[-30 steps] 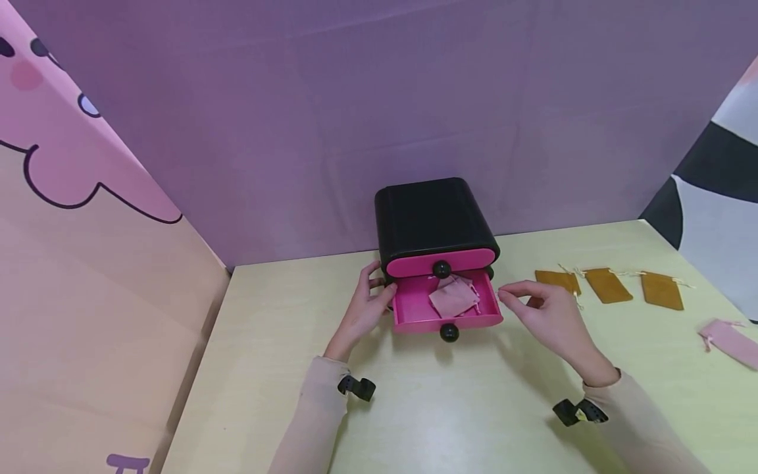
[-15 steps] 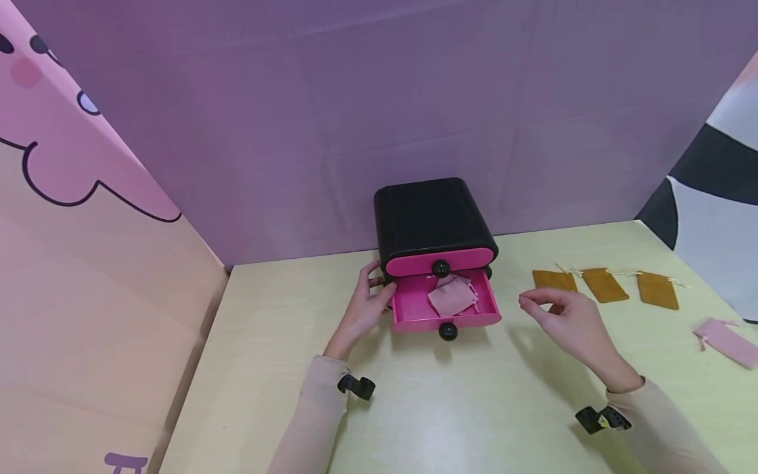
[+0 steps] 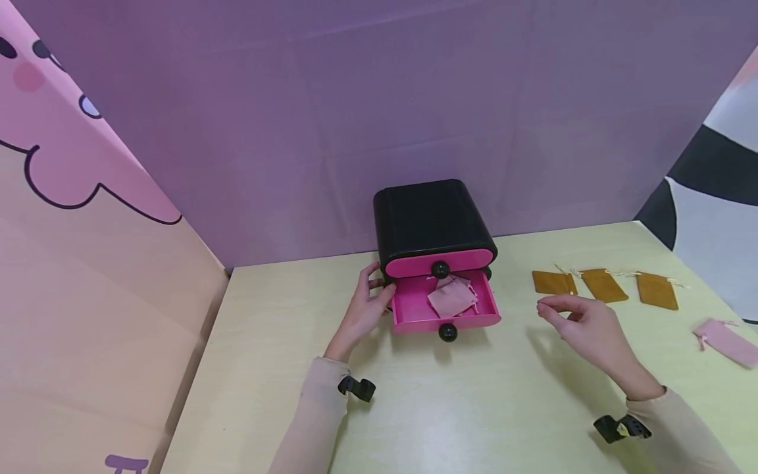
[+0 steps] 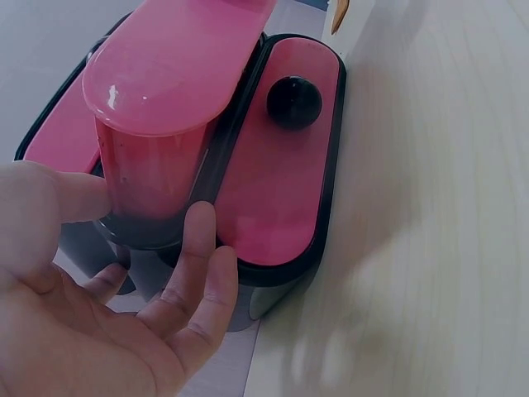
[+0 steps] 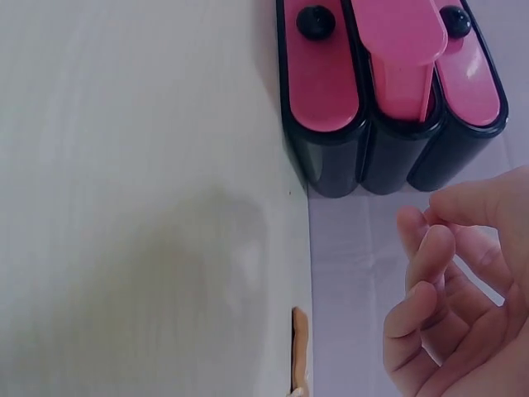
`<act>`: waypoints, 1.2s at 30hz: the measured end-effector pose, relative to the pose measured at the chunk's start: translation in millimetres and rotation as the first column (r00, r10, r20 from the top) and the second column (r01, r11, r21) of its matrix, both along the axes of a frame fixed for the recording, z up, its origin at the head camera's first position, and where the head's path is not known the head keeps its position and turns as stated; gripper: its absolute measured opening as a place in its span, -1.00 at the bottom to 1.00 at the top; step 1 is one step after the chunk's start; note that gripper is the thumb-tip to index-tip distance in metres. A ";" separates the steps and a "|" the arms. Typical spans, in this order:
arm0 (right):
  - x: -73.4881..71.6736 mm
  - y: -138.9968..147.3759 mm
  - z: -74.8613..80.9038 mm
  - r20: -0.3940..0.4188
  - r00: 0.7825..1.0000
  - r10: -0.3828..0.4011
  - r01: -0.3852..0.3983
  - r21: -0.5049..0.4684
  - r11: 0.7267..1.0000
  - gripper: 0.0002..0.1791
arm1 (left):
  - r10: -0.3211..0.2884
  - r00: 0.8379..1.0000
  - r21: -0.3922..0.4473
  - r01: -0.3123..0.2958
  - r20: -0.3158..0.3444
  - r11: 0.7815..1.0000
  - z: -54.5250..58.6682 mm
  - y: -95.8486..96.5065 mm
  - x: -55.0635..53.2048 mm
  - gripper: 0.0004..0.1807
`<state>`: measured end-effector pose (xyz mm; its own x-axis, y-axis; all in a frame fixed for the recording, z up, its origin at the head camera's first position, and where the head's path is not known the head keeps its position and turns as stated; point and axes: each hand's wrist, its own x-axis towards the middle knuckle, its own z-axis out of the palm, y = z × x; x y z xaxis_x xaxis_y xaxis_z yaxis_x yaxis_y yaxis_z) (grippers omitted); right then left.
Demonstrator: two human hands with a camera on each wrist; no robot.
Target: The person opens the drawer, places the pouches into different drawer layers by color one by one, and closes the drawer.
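A black drawer unit (image 3: 435, 217) with pink fronts and round black knobs stands against the purple backdrop. Its middle drawer (image 3: 408, 322) is pulled out, with pale pink drawstring pouches (image 3: 453, 296) lying inside. My left hand (image 3: 364, 313) holds the unit's left side at that drawer; in the left wrist view the thumb lies by the drawer's side and the fingertips rest on the casing below. My right hand (image 3: 592, 329) hovers right of the drawer, fingers loosely curled and thumb close to the index fingertip. Nothing shows between them in the right wrist view.
Three mustard-brown drawstring pouches, the nearest one (image 3: 553, 282) partly behind the right hand's fingers, lie in a row at the back right. Another pink pouch (image 3: 728, 341) lies near the light wooden table's (image 3: 450, 415) right side. A purple cloth (image 3: 296, 164) hangs behind.
My right hand has moved right, away from the drawer's right edge, toward the brown pouches. The left hand, the drawer and the pouches stay as they were.
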<state>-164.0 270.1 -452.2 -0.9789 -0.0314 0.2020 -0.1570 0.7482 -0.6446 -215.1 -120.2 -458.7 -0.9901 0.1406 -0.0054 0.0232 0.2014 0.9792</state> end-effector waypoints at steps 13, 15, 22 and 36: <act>6.7 26.4 -9.7 0.032 0.999 -0.037 0.037 -0.001 0.999 -0.66 | -0.006 1.000 -0.005 0.006 -0.002 1.000 -1.3 1.0 0.5 -0.27; 7.1 30.6 -11.3 0.037 0.998 -0.042 0.042 -0.001 0.999 -0.66 | -0.004 1.000 -0.008 0.004 0.002 1.000 -1.2 0.9 0.4 -0.27; 9.0 44.3 -16.9 0.050 0.998 -0.046 0.046 0.005 0.999 -0.62 | 0.004 1.000 -0.014 -0.004 0.010 1.000 -0.4 0.3 0.9 -0.27; 11.4 68.2 -21.4 0.040 0.997 -0.070 0.069 0.026 0.997 -0.61 | 0.008 1.000 -0.016 -0.008 0.013 1.000 0.0 -0.1 0.7 -0.27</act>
